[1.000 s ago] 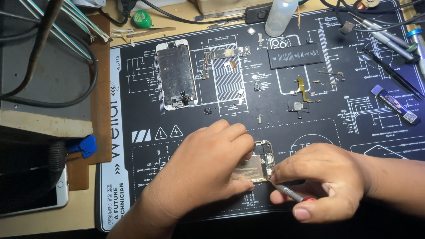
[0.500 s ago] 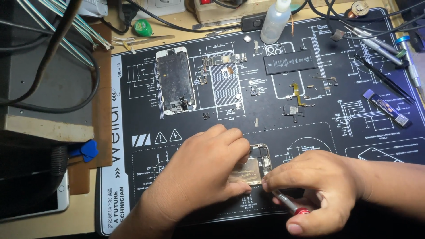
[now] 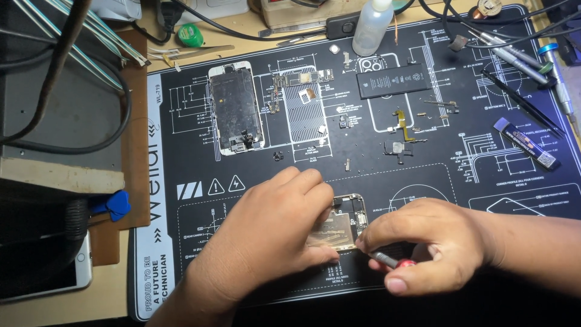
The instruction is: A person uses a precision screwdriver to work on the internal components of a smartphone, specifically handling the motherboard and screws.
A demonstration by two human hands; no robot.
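Note:
My left hand [image 3: 269, 233] presses down on an opened phone body [image 3: 345, 224] lying on the black repair mat [image 3: 423, 181], covering most of it. My right hand [image 3: 423, 242] grips a small screwdriver [image 3: 390, 261] with a red end, its tip at the phone's lower right edge. Only the phone's top right corner and metal inside show between the hands.
A removed phone screen [image 3: 236, 109], a small circuit board [image 3: 302, 79], a black battery [image 3: 393, 82], flex parts and tiny screws lie on the mat's far half. A plastic bottle [image 3: 372, 27], tweezers [image 3: 523, 103], pens and cables sit at the back. A white phone [image 3: 85, 272] lies left.
The view has shifted slightly, so the mat sits lower and more to the right in frame. Both hands stay on the phone body; my right hand with the screwdriver shifted a little.

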